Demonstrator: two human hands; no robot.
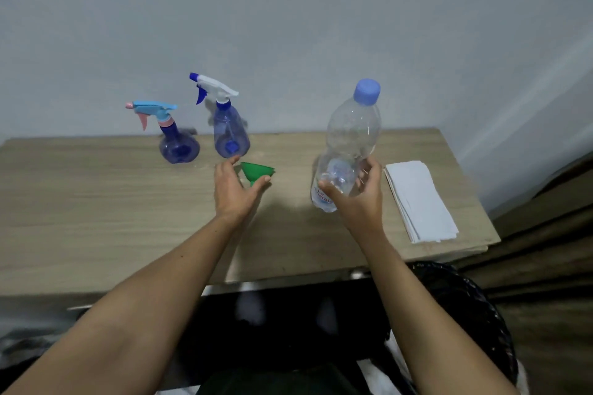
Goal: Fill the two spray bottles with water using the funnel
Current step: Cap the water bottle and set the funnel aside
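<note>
1. Head view, centre of the frame: the left hand [232, 189] reaches over the worktop [96, 202] with its fingers spread apart around the green funnel [256, 171]. The thumb tip lies by the funnel's stem and the forefinger points past its rim; the grip has not closed on it, so it looks like the start of a pick-up.
2. Right of centre: the right hand [356, 199] has its grip clamped around the lower body of the clear water bottle [348, 144], which leans slightly and appears lifted off the worktop. Its blue cap is still screwed on, so no pouring can start yet.
3. Upper left of the frame: the round spray bottle [178, 144] with a pale blue and pink trigger head and, just beside it to the right, the taller spray bottle [229, 131] with a white trigger head stand upright near the wall. Both heads are still fitted, and both bottles look empty, so they must come off before the funnel can sit in a neck.
4. Right edge of the worktop: a stack of paper towels [420, 202] lies flat, probably kept near for spills.
</note>
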